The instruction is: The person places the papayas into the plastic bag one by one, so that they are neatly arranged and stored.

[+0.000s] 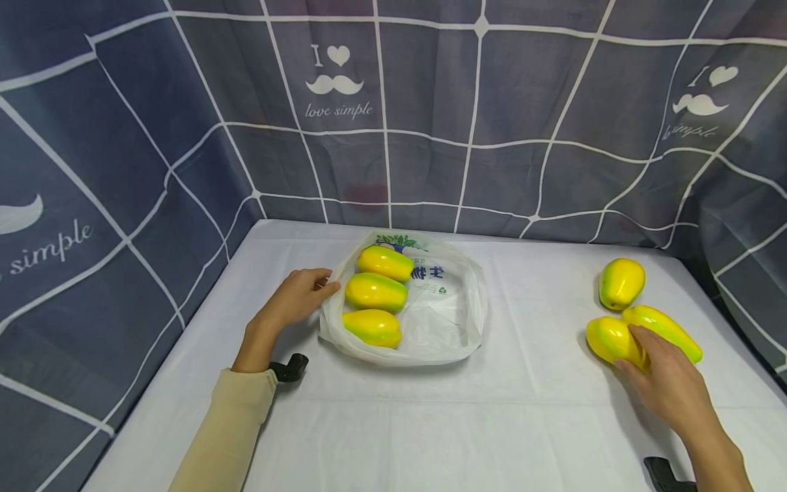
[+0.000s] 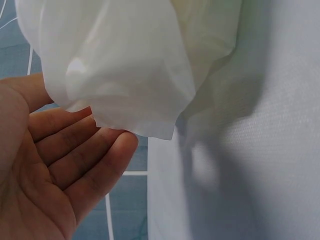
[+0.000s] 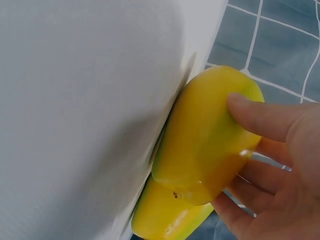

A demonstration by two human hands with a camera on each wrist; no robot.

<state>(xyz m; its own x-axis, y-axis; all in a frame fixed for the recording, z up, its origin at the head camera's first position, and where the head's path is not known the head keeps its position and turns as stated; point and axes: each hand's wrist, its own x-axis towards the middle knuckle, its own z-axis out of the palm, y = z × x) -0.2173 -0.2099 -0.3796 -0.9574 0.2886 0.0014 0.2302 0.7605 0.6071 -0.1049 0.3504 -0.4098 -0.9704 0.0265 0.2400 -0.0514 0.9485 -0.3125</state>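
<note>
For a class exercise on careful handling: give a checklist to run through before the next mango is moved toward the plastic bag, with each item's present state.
1. Right hand holds a mango: ok, fingers curl round it.
2. Left hand at the plastic bag edge: ok, touching.
3. Bag mouth held open: cannot tell.
4. Three mangoes in bag lying settled: ok.
5. Neighbouring mango apart from the gripped one: not ok, touching.

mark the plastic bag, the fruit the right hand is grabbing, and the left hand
plastic bag (image 1: 449, 321): head view, bare right side of the bag.
fruit (image 1: 609, 338): head view, its yellow body left of the fingers.
left hand (image 1: 295, 297): head view, back of the hand at the bag's edge.
</note>
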